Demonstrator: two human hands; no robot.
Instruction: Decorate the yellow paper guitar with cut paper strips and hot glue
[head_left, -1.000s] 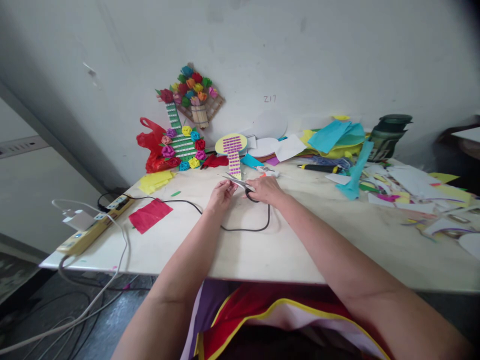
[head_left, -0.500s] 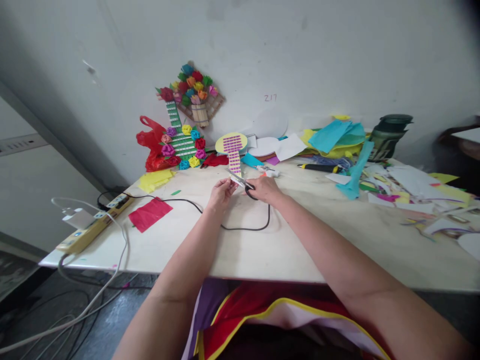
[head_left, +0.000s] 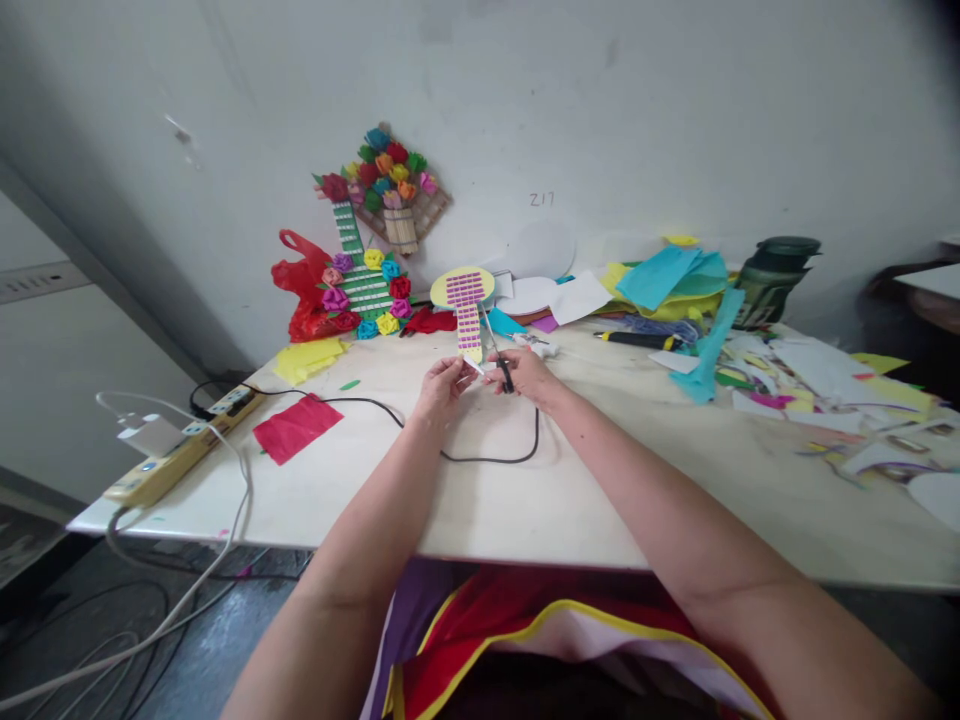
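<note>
Fingers of my left hand [head_left: 442, 388] pinch a small white strip of paper [head_left: 473, 366] over the middle of the table. My right hand [head_left: 525, 374] grips black-handled scissors [head_left: 505, 372], their blades pointing up and away, beside the strip and apart from it. Just beyond both hands is a yellow paper guitar shape [head_left: 469, 318] with purple and white woven bands and an oval end. A black cable [head_left: 495, 459] loops across the table below my wrists.
At the back left stand a green woven guitar with paper roses [head_left: 371, 292] and a red plastic bag [head_left: 300, 300]. Red paper [head_left: 298, 428] and a power strip [head_left: 161, 470] lie left. On the right are paper scraps [head_left: 817, 365], a black-yellow cutter [head_left: 637, 339] and a dark bottle [head_left: 776, 280].
The scissors have swung from pointing left across the white strip to pointing upward, away from it. My left hand keeps its pinch on the strip in nearly the same place.
</note>
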